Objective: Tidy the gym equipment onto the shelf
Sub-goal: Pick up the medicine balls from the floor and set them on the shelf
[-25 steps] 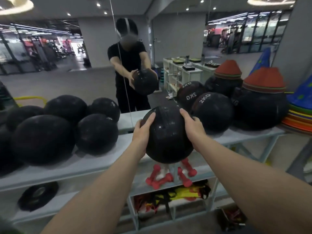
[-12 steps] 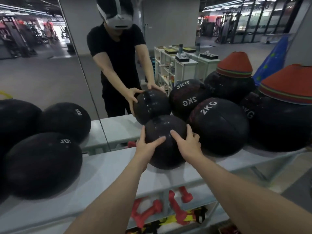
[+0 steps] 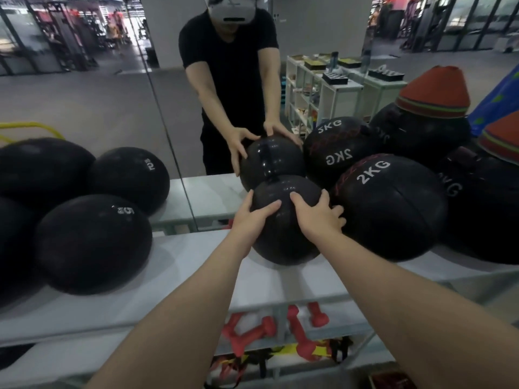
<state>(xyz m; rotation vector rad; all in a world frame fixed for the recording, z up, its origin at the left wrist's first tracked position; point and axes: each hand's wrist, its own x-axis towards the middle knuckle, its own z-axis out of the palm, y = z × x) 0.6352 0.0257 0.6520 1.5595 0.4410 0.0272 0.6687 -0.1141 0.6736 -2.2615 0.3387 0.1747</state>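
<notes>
Both bare arms stretch forward; left hand cups the ball at 9 o'clock, right hand at 3 o'clock, fingers spread.

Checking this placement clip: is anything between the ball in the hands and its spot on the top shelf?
Nothing visible. The medicine ball already appears to rest on the top shelf, against the mirror, beside the 2KG ball on its right. The left hand and right hand grip it directly, with nothing between.

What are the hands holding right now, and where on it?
The left hand and right hand hold the small black ball, fingers spread over its upper left and upper right sides.
</notes>
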